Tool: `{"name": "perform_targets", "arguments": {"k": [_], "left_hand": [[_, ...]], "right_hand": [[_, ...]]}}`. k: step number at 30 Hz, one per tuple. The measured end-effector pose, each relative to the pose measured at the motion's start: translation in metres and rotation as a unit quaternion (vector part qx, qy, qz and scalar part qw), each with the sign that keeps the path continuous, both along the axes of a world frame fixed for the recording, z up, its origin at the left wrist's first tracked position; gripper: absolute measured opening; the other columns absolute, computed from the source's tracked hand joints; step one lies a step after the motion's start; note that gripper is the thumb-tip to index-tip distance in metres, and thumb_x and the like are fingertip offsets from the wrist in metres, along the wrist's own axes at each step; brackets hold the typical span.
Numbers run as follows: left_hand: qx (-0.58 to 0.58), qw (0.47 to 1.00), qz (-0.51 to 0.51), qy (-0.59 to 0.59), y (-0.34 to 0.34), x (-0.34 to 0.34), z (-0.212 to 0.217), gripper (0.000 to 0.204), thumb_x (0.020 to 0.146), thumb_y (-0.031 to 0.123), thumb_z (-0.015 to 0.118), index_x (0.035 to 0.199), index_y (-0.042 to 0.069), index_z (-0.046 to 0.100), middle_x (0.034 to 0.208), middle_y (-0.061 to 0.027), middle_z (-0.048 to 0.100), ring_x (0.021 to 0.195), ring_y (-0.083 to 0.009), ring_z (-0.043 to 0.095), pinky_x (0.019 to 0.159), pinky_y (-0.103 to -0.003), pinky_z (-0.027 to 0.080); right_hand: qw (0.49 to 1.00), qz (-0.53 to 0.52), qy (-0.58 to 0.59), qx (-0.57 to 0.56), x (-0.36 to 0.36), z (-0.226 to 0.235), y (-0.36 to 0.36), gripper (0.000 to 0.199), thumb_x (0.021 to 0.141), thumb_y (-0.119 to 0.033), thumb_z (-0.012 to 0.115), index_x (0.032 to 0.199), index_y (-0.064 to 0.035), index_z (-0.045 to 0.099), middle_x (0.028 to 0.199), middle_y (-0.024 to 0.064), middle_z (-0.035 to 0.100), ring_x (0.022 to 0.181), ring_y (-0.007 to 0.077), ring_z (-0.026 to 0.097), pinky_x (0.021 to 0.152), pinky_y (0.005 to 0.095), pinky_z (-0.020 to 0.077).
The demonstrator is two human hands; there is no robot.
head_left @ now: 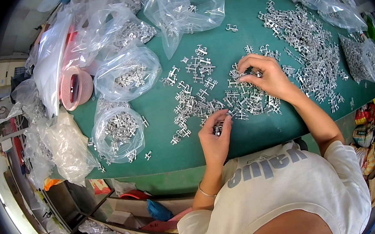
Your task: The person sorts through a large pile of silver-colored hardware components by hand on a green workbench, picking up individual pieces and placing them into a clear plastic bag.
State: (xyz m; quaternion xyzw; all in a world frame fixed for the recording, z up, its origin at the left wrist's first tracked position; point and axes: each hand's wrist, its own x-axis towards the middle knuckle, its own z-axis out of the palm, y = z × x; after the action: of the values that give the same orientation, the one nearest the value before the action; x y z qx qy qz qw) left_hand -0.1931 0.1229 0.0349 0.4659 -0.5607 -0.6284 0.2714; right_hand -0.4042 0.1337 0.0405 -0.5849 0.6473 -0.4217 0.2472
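Small silver H-shaped metal parts lie in loose piles on a green table [169, 157]. My left hand [213, 144], near the table's front edge, is curled round a few metal parts [218, 128], with thumb and fingers closed over them. Farther right, my right hand [265, 76] is bent over the middle pile [249, 99]. Its thumb and forefinger close toward each other with a metal part at their tips, partly hidden by the fingers. Beside my left hand, another loose group of parts [191, 107] spreads to the left and away from me.
A large heap of the same parts [313, 53] covers the right side. Open clear bags of parts [120, 128] stand at the left, by a pink tape roll [84, 86]. An open clear bag [186, 14] lies at the back. Filled bags [362, 60] line the right edge.
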Motion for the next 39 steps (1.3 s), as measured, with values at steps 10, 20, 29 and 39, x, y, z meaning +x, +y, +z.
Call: {"name": "perform_targets", "arguments": {"k": [10,20,29,39], "left_hand": [[0.235,0.948,-0.006,0.217,-0.003,-0.002,0.0,0.033,0.086,0.009,0.055,0.115,-0.006,0.05,0.083,-0.0106,0.06,0.067,-0.0128,0.055,0.053,-0.023,0.042],[0.275,0.927,0.016,0.254,-0.003,-0.017,-0.006,0.023,0.089,0.012,0.054,0.105,-0.004,0.056,0.088,-0.009,0.061,0.071,-0.0126,0.057,0.054,-0.023,0.043],[0.235,0.941,0.051,0.237,-0.001,-0.019,-0.002,0.016,0.089,0.011,0.054,0.096,-0.003,0.057,0.082,-0.0079,0.06,0.069,-0.0118,0.055,0.055,-0.023,0.043],[0.232,0.931,0.052,0.279,0.002,-0.021,0.002,0.013,0.087,0.008,0.055,0.093,-0.003,0.057,0.08,-0.0083,0.06,0.068,-0.0112,0.054,0.054,-0.022,0.042]], "right_hand": [[0.98,-0.037,-0.149,0.126,0.008,0.016,0.013,0.029,0.069,-0.007,0.072,0.096,-0.0056,0.063,0.084,0.0011,0.062,0.07,0.0068,0.053,0.058,0.0227,0.0399],[0.992,0.024,-0.118,0.043,0.034,0.024,0.025,0.023,0.07,-0.007,0.07,0.092,-0.0018,0.063,0.088,0.0072,0.063,0.078,0.0182,0.059,0.064,0.0266,0.0446],[0.977,0.023,-0.171,0.128,0.032,0.018,0.033,0.009,0.081,-0.008,0.061,0.086,-0.0008,0.061,0.071,0.002,0.058,0.061,0.0086,0.048,0.052,0.0242,0.0369],[0.916,0.026,-0.356,0.183,0.037,0.023,0.04,0.016,0.088,-0.015,0.053,0.078,-0.0027,0.056,0.065,-0.0019,0.052,0.058,0.0024,0.042,0.05,0.02,0.0319]]}}
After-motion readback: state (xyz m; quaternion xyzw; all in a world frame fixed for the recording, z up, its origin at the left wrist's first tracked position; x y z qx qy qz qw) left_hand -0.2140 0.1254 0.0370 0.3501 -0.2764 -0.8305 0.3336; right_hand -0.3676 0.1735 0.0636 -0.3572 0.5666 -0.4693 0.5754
